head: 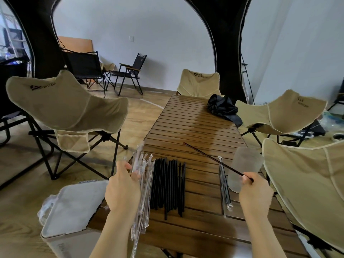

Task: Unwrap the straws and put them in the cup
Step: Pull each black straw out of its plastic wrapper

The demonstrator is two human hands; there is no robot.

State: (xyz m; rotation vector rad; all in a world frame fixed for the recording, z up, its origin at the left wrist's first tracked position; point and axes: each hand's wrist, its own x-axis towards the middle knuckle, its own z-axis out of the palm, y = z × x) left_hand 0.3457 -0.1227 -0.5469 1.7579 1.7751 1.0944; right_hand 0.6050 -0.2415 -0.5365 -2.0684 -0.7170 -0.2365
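Table: slatted wooden table (195,127), running away from the person.
Bin: grey lidded waste bin (74,207) beside the table's near left corner.
Bare black straws: a row (167,185) on the table between the hands, lying lengthways.
Empty wrappers: a clear heap (144,192) at the left edge.
Cup: frosted clear cup (245,164) just beyond the right hand; standing or lying, I cannot tell.
Wrapped straws: a few (224,185) just left of the cup.
Left hand: (122,190) fingers pinch one clear wrapper (138,155), seemingly empty.
Right hand: (255,190) curled, pinching the held straw (214,159) by its near end.
Key relation: the straw's gripped end overlaps the cup, its long axis slanting away to the far left; the right hand is nearer, so the free tip probably must swing round to the cup's mouth.
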